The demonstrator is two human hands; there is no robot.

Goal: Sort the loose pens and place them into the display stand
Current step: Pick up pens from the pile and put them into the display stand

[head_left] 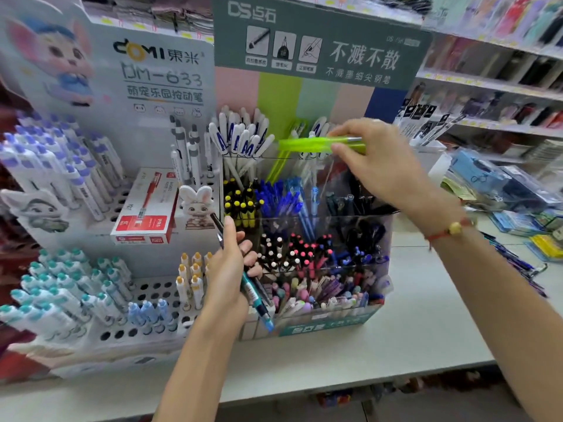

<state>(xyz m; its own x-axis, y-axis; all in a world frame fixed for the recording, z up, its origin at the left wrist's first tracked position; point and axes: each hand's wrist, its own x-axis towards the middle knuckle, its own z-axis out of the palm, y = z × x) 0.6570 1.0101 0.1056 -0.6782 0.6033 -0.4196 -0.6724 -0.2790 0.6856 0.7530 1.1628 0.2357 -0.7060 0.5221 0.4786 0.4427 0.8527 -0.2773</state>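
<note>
My right hand [377, 161] pinches a lime-green pen [307, 145] and holds it level above the back row of the tiered clear display stand [380, 236]. That stand is packed with white, yellow-capped, blue, black and pink pens. My left hand [230, 269] grips a small bunch of loose pens, among them a teal pen [256, 296] that points down to the right and a dark pen that sticks up. This hand is low, at the stand's left front corner.
A white peg-hole display [152, 287] with purple, teal and yellow-capped pens stands at the left, and a red pen box [146, 208] lies on it. Packaged stationery [499, 184] is piled on the counter at the right. Shelves run behind. The counter edge [335, 382] is near me.
</note>
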